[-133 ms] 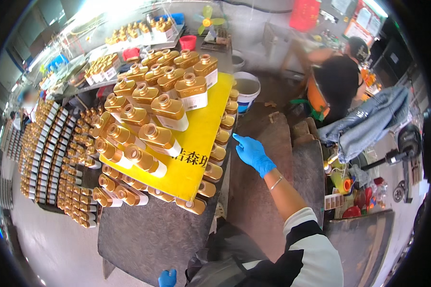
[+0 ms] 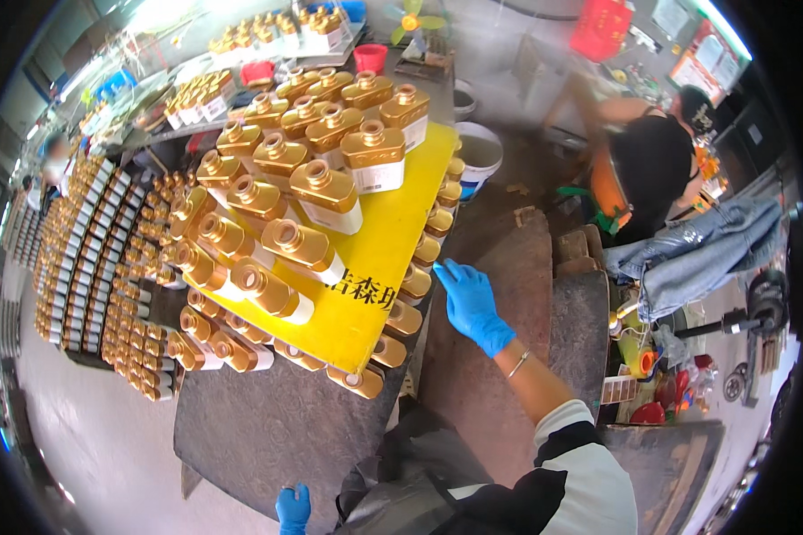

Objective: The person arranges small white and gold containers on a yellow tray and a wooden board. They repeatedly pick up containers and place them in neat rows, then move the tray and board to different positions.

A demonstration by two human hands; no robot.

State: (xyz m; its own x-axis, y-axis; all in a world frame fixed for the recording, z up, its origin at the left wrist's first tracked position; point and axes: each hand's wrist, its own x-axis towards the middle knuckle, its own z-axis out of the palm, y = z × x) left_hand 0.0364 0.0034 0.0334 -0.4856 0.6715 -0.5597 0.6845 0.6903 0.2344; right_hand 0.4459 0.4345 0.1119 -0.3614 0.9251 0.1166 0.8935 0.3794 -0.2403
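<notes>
gold bottles (image 2: 326,189) stand on the yellow board (image 2: 410,214). the right hand (image 2: 471,305), fingers extended and empty, is just right of the board; the left hand (image 2: 293,511), well apart on its near side, has a grip i cannot tell.

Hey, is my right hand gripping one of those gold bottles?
No, your right hand is outstretched to the right of the yellow sheet, with nothing visible in it.

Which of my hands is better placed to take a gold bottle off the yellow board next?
Probably the right hand: it looks empty and open beside the yellow board, nearer the gold bottles. The left hand is lower, at the picture's bottom edge.
</notes>
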